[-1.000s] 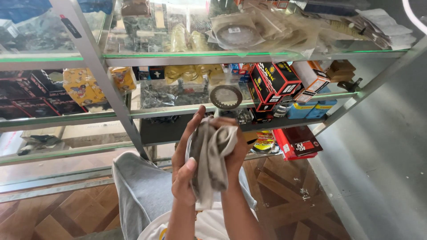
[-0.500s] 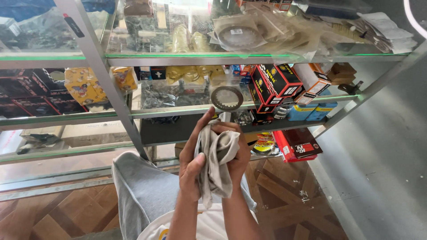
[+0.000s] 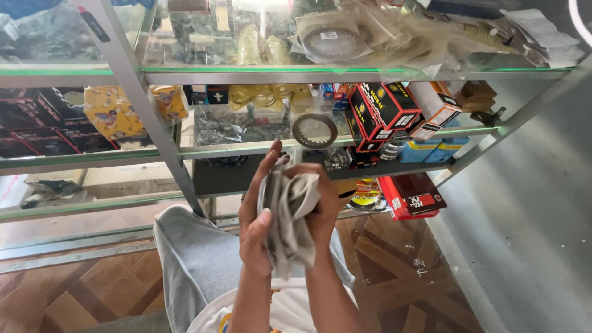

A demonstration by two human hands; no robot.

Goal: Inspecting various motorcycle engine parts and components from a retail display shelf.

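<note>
Between the two raised hands, a crumpled grey cloth (image 3: 288, 216) is bunched up, its loose end hanging down toward the wrists. The fingers (image 3: 262, 169) of the left hand (image 3: 256, 216) stand nearly straight along the cloth's left side, the thumb pressed against it lower down. The right hand (image 3: 324, 206) is curled around the cloth from the right and top, gripping it; its fingertips are hidden in the folds.

Just beyond the hands stands a glass display case with metal edges. On its middle shelf (image 3: 246, 148), directly above the fingers, a dark ring-shaped disc (image 3: 314, 131) leans upright. To the disc's right sit black and red boxes (image 3: 379, 114), tilted, then a white and orange box (image 3: 431, 111) and blue boxes (image 3: 425, 150) below them. To the left are yellow packages (image 3: 114, 114) and black boxes (image 3: 34, 123) at the far left. The top shelf (image 3: 345, 69) carries clear plastic bags (image 3: 336, 37), one holding another ring. On the lowest level, right of the hands, lie a flat red and black package (image 3: 413, 196) and a round yellow item (image 3: 365, 192).

Below the hands a knee in grey trousers (image 3: 197, 259) rests over a patterned wooden floor (image 3: 401, 265). To the right, a plain grey wall (image 3: 530, 228) closes the space; open floor lies between it and the case.
</note>
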